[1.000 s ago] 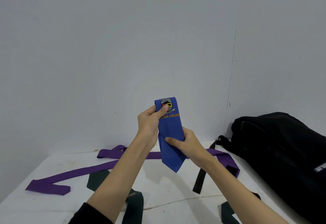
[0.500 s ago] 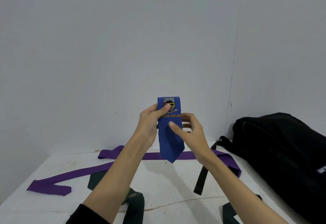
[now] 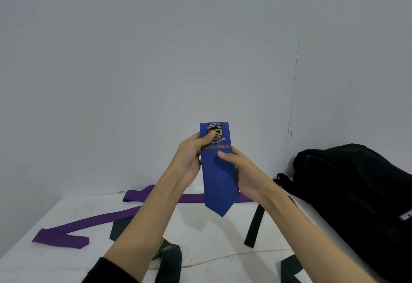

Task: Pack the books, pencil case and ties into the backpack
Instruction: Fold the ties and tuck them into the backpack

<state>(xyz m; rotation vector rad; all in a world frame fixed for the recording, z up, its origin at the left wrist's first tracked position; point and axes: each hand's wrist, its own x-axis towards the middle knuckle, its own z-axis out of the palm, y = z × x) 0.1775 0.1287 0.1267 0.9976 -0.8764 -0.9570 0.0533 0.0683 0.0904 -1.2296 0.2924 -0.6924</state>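
I hold a folded blue tie (image 3: 219, 182) with a crest and orange lettering upright above the table, its tip pointing down. My left hand (image 3: 189, 158) pinches its upper left edge, thumb on the crest. My right hand (image 3: 243, 171) grips its right edge, thumb across the front below the lettering. A purple tie (image 3: 93, 220) lies stretched across the white table (image 3: 211, 238). A dark green tie (image 3: 169, 258) lies near the front edge. The black backpack (image 3: 356, 193) rests on the table's right side. No books or pencil case are in view.
A black backpack strap (image 3: 255, 227) trails onto the table beside the bag. Another dark green piece of cloth (image 3: 292, 269) lies at the front right. A grey wall (image 3: 156, 60) stands right behind the table.
My right hand let go of the tie's lower part, rose, and now grips its right edge just under the lettering. The tie hangs straighter. My left hand kept its hold.
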